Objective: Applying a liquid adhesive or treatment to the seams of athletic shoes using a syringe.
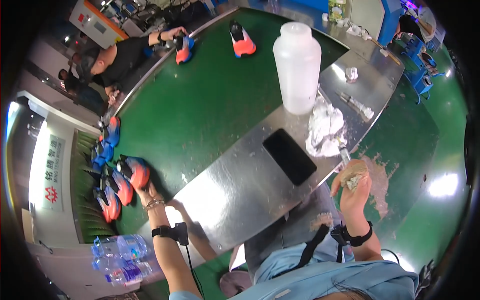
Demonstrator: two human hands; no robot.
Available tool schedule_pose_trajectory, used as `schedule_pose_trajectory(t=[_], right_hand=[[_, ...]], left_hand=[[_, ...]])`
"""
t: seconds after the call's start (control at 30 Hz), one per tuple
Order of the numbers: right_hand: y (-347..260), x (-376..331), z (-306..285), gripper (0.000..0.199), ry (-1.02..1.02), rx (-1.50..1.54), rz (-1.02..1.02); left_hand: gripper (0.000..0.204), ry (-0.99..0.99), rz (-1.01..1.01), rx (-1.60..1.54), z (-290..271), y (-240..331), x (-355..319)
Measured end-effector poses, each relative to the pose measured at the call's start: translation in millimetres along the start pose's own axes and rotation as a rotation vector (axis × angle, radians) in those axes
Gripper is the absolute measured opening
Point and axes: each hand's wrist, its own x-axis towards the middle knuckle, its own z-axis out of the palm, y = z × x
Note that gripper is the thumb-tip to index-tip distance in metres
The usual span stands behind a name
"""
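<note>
My left hand (146, 194) grips the orange end of a blue, orange and black shoe (135, 171) at the left side of the green work surface, its fingers partly hidden by the shoe. Several similar shoes (118, 186) lie close beside it. Over the near right edge of the table, my right hand (355, 187) is closed round a crumpled whitish wad (353, 182). A slim, pale tubular thing (344, 152) sits just above that hand, against a heap of crumpled white paper (325, 127); whether the hand touches it I cannot tell.
A large white plastic bottle (298, 70), a black phone (289, 156) and a syringe (356, 104) rest on the metal border. Farther off, one shoe (242, 40) stands on the green surface, and a co-worker's hand (176, 34) touches another (183, 49). Water bottles (121, 257) stand lower left.
</note>
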Motion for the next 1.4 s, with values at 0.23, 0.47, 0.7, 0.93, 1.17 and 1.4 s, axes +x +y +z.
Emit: schedule_pose_trajectory(t=[0.23,0.47,0.7,0.93,1.17,1.4], right_hand=[[31.2,34.1,-40.6,0.048,0.066,-0.035,0.042],[14.3,26.1,-45.5,0.055,0.050,-0.147,0.249],[10.8,26.7,-51.6,0.062,0.037,-0.190,0.149],[-2.1,20.4,-58.5,0.055,-0.016,-0.074,0.147],[8.2,28.8,-60.4,0.037,-0.075,0.027,0.130],[31.4,44.1,-24.0,0.032,-0.066,-0.018,0.104]], left_hand=[[0.044,-0.266,-0.090,0.226,90.0,-93.9,37.6],[0.063,-0.926,-0.579,0.327,336.6,-240.2,-64.2],[0.062,-0.691,-0.406,0.346,463.9,-339.8,-72.7],[0.047,-0.717,-0.319,0.445,366.7,-271.6,-76.0],[0.049,-0.939,-0.614,0.392,110.5,-63.1,-178.7],[0.050,-0.470,-0.516,0.608,-145.0,93.7,-315.1]])
